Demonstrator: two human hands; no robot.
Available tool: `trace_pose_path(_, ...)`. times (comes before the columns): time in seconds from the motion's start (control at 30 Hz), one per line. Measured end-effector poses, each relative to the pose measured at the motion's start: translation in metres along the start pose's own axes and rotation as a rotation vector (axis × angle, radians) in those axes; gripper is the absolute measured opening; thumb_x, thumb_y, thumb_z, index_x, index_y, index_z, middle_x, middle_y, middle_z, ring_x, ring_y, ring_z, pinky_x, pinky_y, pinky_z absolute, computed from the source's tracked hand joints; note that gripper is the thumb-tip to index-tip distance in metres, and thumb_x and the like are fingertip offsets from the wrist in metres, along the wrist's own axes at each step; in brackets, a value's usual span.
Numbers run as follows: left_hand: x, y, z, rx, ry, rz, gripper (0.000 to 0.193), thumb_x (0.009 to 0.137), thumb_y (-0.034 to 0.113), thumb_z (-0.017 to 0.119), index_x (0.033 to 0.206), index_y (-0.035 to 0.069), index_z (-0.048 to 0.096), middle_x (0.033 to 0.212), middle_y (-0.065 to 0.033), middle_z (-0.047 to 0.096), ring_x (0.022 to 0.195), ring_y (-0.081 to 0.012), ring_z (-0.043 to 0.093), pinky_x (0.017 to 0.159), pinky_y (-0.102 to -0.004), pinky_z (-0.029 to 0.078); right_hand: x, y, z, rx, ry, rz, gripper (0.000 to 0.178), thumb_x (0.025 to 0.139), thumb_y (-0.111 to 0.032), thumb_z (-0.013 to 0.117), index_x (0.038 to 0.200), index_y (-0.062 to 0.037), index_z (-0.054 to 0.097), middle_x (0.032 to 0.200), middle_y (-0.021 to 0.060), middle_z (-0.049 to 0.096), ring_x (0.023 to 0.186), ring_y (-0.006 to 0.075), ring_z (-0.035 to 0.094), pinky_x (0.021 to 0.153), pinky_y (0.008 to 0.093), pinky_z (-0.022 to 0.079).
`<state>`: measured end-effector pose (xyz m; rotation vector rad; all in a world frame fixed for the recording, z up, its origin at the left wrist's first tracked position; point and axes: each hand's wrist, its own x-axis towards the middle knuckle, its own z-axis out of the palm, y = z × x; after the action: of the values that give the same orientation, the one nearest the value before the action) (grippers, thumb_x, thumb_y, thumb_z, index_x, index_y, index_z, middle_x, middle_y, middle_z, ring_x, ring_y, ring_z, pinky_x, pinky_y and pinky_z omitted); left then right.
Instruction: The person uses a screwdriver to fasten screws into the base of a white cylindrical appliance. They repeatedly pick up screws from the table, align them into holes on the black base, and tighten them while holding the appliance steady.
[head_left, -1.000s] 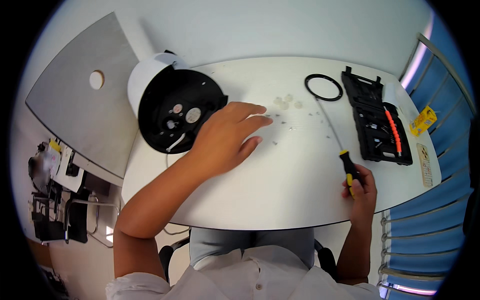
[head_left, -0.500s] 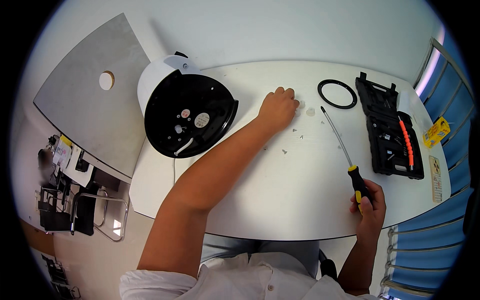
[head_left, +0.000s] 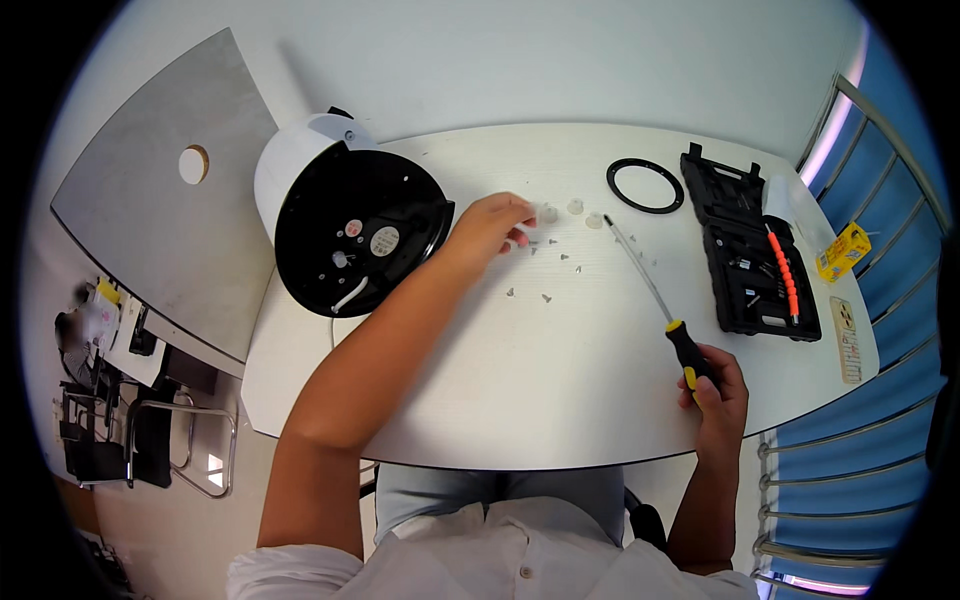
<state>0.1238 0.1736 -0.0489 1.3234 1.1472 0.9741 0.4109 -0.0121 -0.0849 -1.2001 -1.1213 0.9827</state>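
My left hand is just above the table, fingertips beside a translucent plastic piece. Its thumb and fingers are apart, and I see nothing held between them. Two similar pieces, one of them a clear cap, sit to the right. Several small screws are scattered nearby. In my right hand is a screwdriver with a black and yellow handle, its shaft pointing up and left. A white appliance lies tipped on its side at the left, its black round underside facing me.
A black ring lies at the back right. Beside it is an open black tool case with an orange flexible shaft. A yellow box stands near the right edge, by metal railings. A grey panel stands left.
My left hand has drawn back to the left, uncovering a translucent piece and some screws. The right hand still holds the screwdriver. The whole view has shifted slightly.
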Motion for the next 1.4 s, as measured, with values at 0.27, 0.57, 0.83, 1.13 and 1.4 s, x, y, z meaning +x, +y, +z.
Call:
trace_pose_path(0.27, -0.081, -0.016, -0.028, -0.551, -0.221, -0.210, 0.027, 0.093, 0.024, 0.039, 0.096, 0.003, 0.055, 0.088, -0.0063, 0.062, 0.066, -0.0099, 0.054, 0.056, -0.0211, 0.043, -0.014, -0.004, 0.015, -0.097, -0.230, -0.056, 0.033, 0.077, -0.015, 0.064, 0.105, 0.0022, 0.061, 0.089, 0.0056, 0.063, 0.074, 0.0108, 0.056, 0.069, 0.0224, 0.044)
trace_pose_path(0.57, -0.114, -0.030, -0.035, -0.659, -0.168, -0.141, 0.027, 0.091, 0.027, 0.041, 0.092, 0.004, 0.056, 0.083, -0.0045, 0.060, 0.066, -0.0110, 0.053, 0.059, -0.0214, 0.043, -0.024, -0.010, 0.041, -0.255, -0.286, -0.283, 0.033, 0.074, -0.012, 0.063, 0.104, 0.0021, 0.061, 0.084, 0.0084, 0.065, 0.070, 0.0113, 0.058, 0.064, 0.0232, 0.045)
trace_pose_path(0.83, -0.115, -0.030, -0.035, -0.714, -0.138, -0.107, 0.019, 0.091, 0.024, 0.047, 0.084, 0.007, 0.052, 0.087, -0.0107, 0.062, 0.064, -0.0117, 0.054, 0.055, -0.0220, 0.040, -0.024, -0.006, 0.045, -0.283, -0.281, -0.331, 0.034, 0.074, -0.013, 0.064, 0.104, 0.0026, 0.061, 0.082, 0.0086, 0.064, 0.068, 0.0115, 0.056, 0.062, 0.0230, 0.043)
trace_pose_path(1.13, -0.116, -0.030, -0.036, -0.619, -0.131, -0.109, 0.028, 0.090, 0.028, 0.045, 0.093, 0.003, 0.057, 0.082, -0.0044, 0.058, 0.066, -0.0108, 0.051, 0.060, -0.0208, 0.041, -0.022, -0.001, 0.047, -0.295, -0.290, -0.355, 0.034, 0.075, -0.014, 0.065, 0.105, 0.0021, 0.061, 0.080, 0.0090, 0.063, 0.066, 0.0127, 0.056, 0.060, 0.0234, 0.043)
trace_pose_path(1.4, -0.116, -0.033, -0.035, -0.379, -0.067, -0.005, 0.021, 0.090, 0.025, 0.049, 0.093, 0.006, 0.057, 0.085, -0.0024, 0.059, 0.067, -0.0084, 0.051, 0.057, -0.0201, 0.036, -0.025, -0.010, 0.045, -0.476, -0.290, -0.476, 0.036, 0.069, -0.008, 0.065, 0.104, 0.0001, 0.061, 0.072, 0.0094, 0.059, 0.060, 0.0181, 0.056, 0.056, 0.0270, 0.043)
